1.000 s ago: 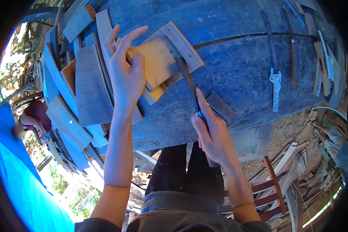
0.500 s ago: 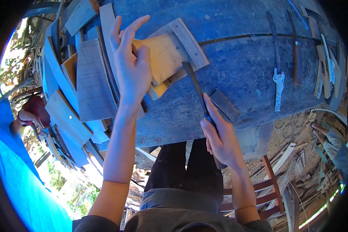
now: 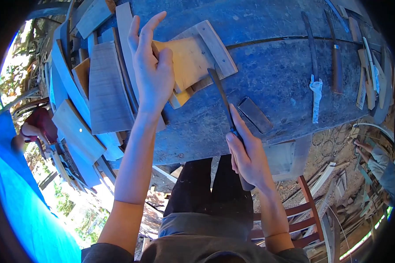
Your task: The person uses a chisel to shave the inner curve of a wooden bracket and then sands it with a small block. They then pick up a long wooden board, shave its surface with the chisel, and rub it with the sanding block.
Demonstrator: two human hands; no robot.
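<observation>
My left hand (image 3: 152, 74) is held over the near-left end of a wooden piece, its fingers stretched apart with nothing in them. That wooden piece (image 3: 191, 61) has a pale yellowish board and a greyish strip (image 3: 217, 47) fixed across its far end. In my right hand (image 3: 249, 158) is a long, narrow dark-bladed tool (image 3: 220, 90), gripped by its handle with my forefinger along the top. Its tip overlaps the near edge of the wooden piece by the strip. A dark rectangular block (image 3: 255, 115) lies on the blue table just beyond my right hand.
Stacked boards (image 3: 111, 90) cover the left of the blue table (image 3: 276, 65). A cloth-wrapped tool (image 3: 315, 90), a wooden-handled tool (image 3: 337, 70) and wood strips (image 3: 368, 79) lie to the right. A red-brown chair (image 3: 309, 210) stands below; other people (image 3: 379, 168) are at both sides.
Both hands and the tool have stayed nearly in place, with only a slight shift. The left fingers remain spread above the wooden piece.
</observation>
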